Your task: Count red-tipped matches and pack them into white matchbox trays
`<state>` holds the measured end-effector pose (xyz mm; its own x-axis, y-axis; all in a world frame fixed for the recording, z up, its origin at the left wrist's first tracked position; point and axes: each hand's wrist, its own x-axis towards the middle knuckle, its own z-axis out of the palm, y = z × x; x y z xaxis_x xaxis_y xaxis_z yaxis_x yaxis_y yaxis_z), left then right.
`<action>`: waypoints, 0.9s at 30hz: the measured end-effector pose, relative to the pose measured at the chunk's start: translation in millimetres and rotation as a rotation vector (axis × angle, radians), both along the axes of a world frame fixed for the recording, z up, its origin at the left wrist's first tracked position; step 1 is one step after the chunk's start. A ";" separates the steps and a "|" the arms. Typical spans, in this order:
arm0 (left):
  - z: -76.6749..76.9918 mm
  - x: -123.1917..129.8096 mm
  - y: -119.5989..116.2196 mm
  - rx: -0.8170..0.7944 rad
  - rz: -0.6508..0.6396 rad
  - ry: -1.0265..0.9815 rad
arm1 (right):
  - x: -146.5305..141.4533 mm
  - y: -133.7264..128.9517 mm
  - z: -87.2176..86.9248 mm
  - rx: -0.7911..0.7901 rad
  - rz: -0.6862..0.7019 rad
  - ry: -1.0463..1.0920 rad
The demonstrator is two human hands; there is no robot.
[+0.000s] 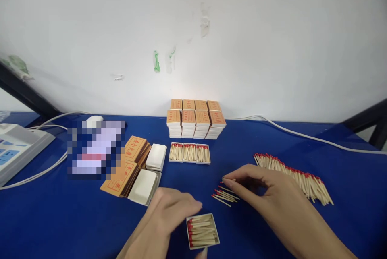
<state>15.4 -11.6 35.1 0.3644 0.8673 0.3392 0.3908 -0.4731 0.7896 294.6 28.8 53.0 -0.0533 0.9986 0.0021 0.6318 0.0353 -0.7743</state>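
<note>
My right hand (263, 194) pinches a match between thumb and index finger, over a few loose matches (225, 196) with red heads. Just left of them, my left hand (166, 214) is around a white tray (217, 233) of matches, its fingers above the upper left corner and the thumb tip at the bottom edge, apart from each other. The matches in that tray lie sideways, red heads to the left. A large pile of matches (299, 178) spreads behind my right hand. Three filled trays (189, 153) stand side by side farther back.
Stacked orange matchboxes (196, 119) stand near the wall. Flat orange sleeves (123, 174) and white empty-looking trays (144, 186) lie at the left, beside a blurred phone-like object (99, 146). White cables (302, 136) cross the blue table (90, 214); a white device (21, 150) sits far left.
</note>
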 end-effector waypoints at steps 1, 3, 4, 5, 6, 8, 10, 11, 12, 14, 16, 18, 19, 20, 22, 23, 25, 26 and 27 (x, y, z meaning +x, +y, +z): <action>1.8 0.5 4.0 -0.031 0.011 0.004 | 1.3 1.2 -0.6 0.029 0.013 -0.034; 4.0 2.3 11.0 -0.063 0.030 0.009 | 3.9 3.5 -2.7 0.093 0.026 -0.075; 4.2 3.4 13.7 -0.074 0.037 0.011 | 4.9 4.6 -3.8 0.109 0.031 -0.086; 4.0 4.5 15.9 -0.084 0.042 0.012 | 5.5 5.4 -4.8 0.114 0.038 -0.093; 3.3 5.5 17.5 -0.092 0.045 0.014 | 5.5 6.0 -5.6 0.108 0.046 -0.100; 1.2 7.2 19.2 -0.102 0.046 0.021 | 4.4 6.3 -5.7 0.082 0.071 -0.112; -1.1 8.4 19.4 -0.106 0.041 0.034 | 2.5 5.4 -4.6 0.064 0.088 -0.123; -2.0 8.7 18.9 -0.107 0.037 0.043 | 1.7 4.7 -3.9 0.060 0.094 -0.128; -2.8 8.9 18.1 -0.106 0.033 0.053 | 1.2 3.6 -3.4 0.059 0.099 -0.134; -4.4 8.4 15.4 -0.097 0.025 0.073 | 1.3 1.2 -3.5 0.060 0.109 -0.156; -7.0 7.1 11.4 -0.083 0.019 0.091 | 2.2 -1.6 -5.0 0.050 0.126 -0.194; -11.7 5.7 6.9 -0.064 0.017 0.108 | 2.5 -4.3 -6.7 0.031 0.150 -0.234; -14.9 5.1 4.8 -0.053 0.017 0.115 | 2.1 -5.4 -7.1 0.022 0.166 -0.242; -18.4 4.7 3.0 -0.041 0.018 0.122 | 1.4 -6.2 -7.1 0.012 0.186 -0.240; -25.8 4.1 0.6 -0.016 0.017 0.137 | -0.6 -7.1 -5.6 -0.015 0.242 -0.215; -29.0 3.9 0.0 -0.006 0.014 0.144 | -1.6 -7.3 -4.4 -0.025 0.269 -0.202; -33.7 3.5 -0.6 0.009 0.007 0.160 | -2.6 -7.4 -1.9 -0.020 0.315 -0.193; -35.1 3.2 -0.7 0.015 0.002 0.168 | -2.5 -7.4 -1.2 -0.006 0.341 -0.202; -35.9 2.9 -0.8 0.019 -0.001 0.175 | -2.0 -7.7 -1.1 0.017 0.370 -0.221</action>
<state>18.3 -12.5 -0.9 0.4205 0.8608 0.2868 0.5213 -0.4879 0.7001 292.6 21.1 51.9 -0.4085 0.9122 -0.0332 0.7250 0.3021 -0.6190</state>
